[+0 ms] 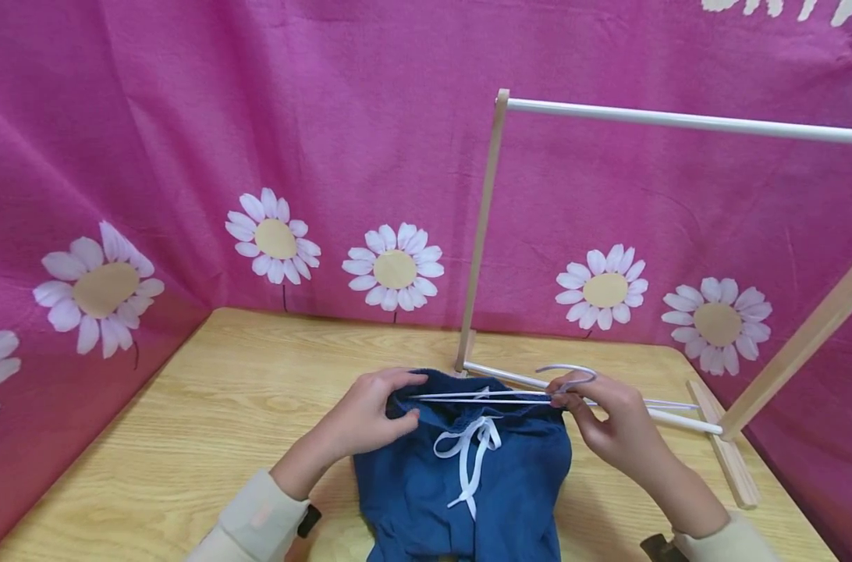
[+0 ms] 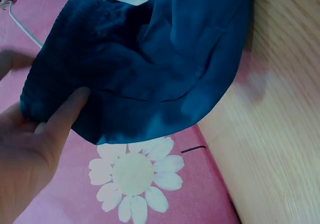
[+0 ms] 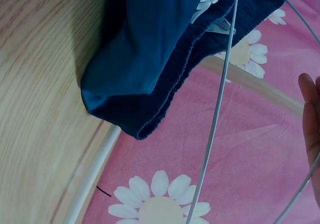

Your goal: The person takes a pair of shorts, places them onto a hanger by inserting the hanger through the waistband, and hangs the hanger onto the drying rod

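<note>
Dark blue drawstring pants [image 1: 461, 468] lie on the table, waistband toward the back, with a white drawstring [image 1: 477, 460] tied in a bow at the front. My left hand [image 1: 370, 410] grips the left side of the waistband, its thumb [image 2: 70, 109] on the outer cloth; some of its fingers are hidden behind the fabric. A thin wire hanger [image 3: 218, 104] lies across the waist opening, its left end inside the pants and its right end sticking out past them. My right hand [image 1: 612, 410] pinches the hanger just below its hook [image 1: 566, 367].
Behind the pants stands a rack with wooden side posts [image 1: 484, 234], a white top bar [image 1: 679, 119] and a low white bar [image 1: 686, 422]. Its wooden foot [image 1: 728, 453] is at the right of the table [image 1: 257, 390]. A pink flowered cloth [image 1: 398, 117] hangs around the back and sides.
</note>
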Available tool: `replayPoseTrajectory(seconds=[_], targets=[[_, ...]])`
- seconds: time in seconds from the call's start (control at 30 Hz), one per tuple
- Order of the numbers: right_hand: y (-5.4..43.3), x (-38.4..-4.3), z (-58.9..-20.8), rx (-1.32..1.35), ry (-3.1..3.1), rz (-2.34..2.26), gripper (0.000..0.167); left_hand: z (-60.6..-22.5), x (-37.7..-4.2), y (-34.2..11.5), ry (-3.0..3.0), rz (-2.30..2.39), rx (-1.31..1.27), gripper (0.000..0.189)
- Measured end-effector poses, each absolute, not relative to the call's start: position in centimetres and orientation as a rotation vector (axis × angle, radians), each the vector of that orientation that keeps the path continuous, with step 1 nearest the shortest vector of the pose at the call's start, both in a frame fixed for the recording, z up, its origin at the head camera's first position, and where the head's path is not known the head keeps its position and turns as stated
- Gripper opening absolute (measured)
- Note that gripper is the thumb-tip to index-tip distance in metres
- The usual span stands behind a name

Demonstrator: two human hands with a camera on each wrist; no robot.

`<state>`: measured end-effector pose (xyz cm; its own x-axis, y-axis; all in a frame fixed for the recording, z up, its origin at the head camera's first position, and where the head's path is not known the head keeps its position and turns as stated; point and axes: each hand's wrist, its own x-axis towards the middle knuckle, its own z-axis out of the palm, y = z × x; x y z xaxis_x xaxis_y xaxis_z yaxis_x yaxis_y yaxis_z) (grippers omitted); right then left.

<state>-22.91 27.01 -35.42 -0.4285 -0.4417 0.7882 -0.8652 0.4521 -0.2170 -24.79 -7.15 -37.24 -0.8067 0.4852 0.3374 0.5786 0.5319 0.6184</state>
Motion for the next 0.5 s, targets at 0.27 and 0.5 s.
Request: replayPoseTrajectory(seconds=[0.27,0.5], targets=[[25.9,-23.3,-35.9,1.120,-2.009,0.952,0.044,-37.6,-25.1,-6.9,-2.592,-1.055,-1.105,0.045],[24.3,-23.4,-36.6,1.080,-2.093,1.036,0.036,-37.7,-25.4,-6.2,-2.454,-0.987,-1.198,0.050]])
